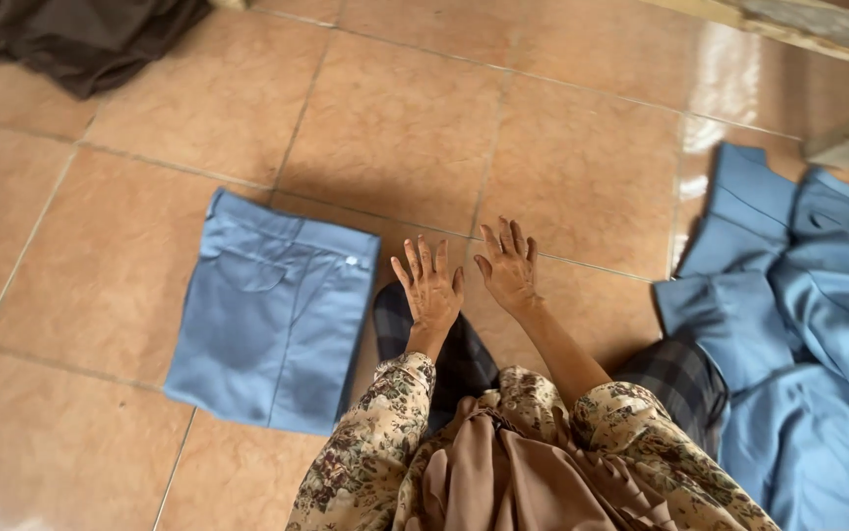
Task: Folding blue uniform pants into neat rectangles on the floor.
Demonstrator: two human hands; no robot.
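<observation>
Hands both empty: left hand (431, 285) opened flat, fingers spread and pointing away from the body, gripping nothing; right hand (509, 265) likewise splayed wide, palm down, gripping nothing. Held side by side, close but not touching, above the tiled floor (395, 128); contact with the tiles not determinable from this view. Folded blue trousers (272, 315) flat on the floor just left of the left hand, apart from it, edges squared, one button visible at the upper right corner. Dark plaid cloth (459, 359) directly below the wrists, partly hidden by the floral sleeves (375, 433). Loose heap of blue garments (808, 324) to the right, well apart from the right hand, unfolded and overlapping. Dark brown cloth (80, 39) bunched at the far left corner, well clear of both hands. Probable hazards, judged from this layout: glossy tile surface, hence likely sliding of the folded trousers under any sideways brush from the left sleeve, with loss of the squared fold; overlapping layers in the blue heap, hence likely drag of several pieces at once under a one-handed pull; plaid cloth pinned under the body, hence possible snagging or bunching during a forward reach.
</observation>
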